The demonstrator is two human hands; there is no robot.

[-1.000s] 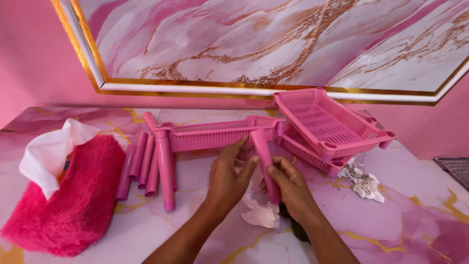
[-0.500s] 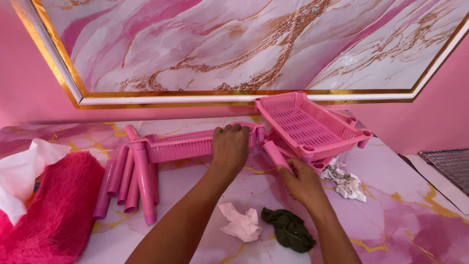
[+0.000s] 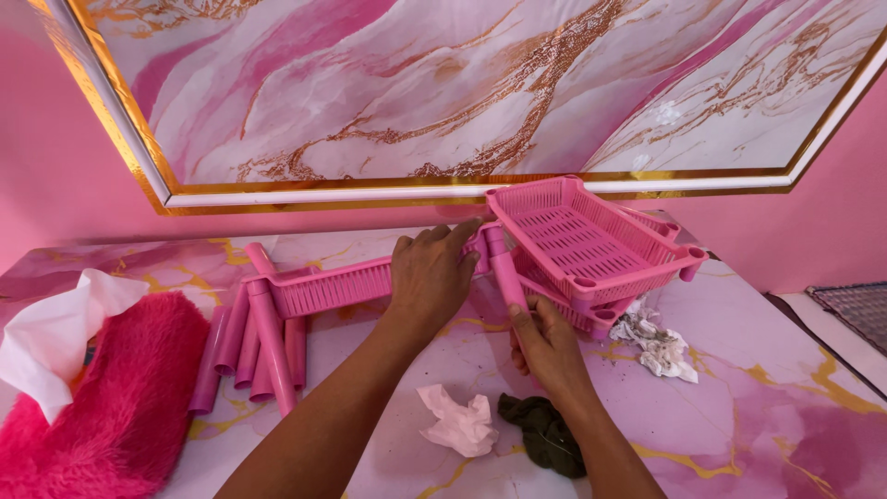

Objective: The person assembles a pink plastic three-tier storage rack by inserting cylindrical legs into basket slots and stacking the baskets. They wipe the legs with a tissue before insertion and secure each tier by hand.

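Head view, work in hand: we judge that we are fitting a pink plastic tube leg (image 3: 504, 268) into the corner socket of a long pink slatted plastic basket tray (image 3: 337, 286) lying on its side on the pink marble-patterned tabletop (image 3: 739, 407).
Left hand (image 3: 430, 273): laid palm-down over the tray's right end, fingers curled on its rim, steadying it.
Right hand (image 3: 545, 346): closed around the lower end of the leg, which slants up to the tray corner.
Next move, our judgement: the leg needs a straight push along its own axis while the left hand braces the tray.
Spare legs: a bundle of loose pink plastic tubes (image 3: 245, 337) lying beside the tray's left end.
Stacked trays: two more pink slatted trays (image 3: 591, 245), tilted, just right of the joint.
Loose items: crumpled pale pink tissue (image 3: 457, 420) and dark green cloth wad (image 3: 545, 434) near our wrists; crumpled white paper (image 3: 658, 346) below the stack; fuzzy hot-pink cover with white tissue (image 3: 102, 388) at far left.
Change from half a second ago: our left hand has stayed on the tray end; our right hand has slid slightly nearer the stack.
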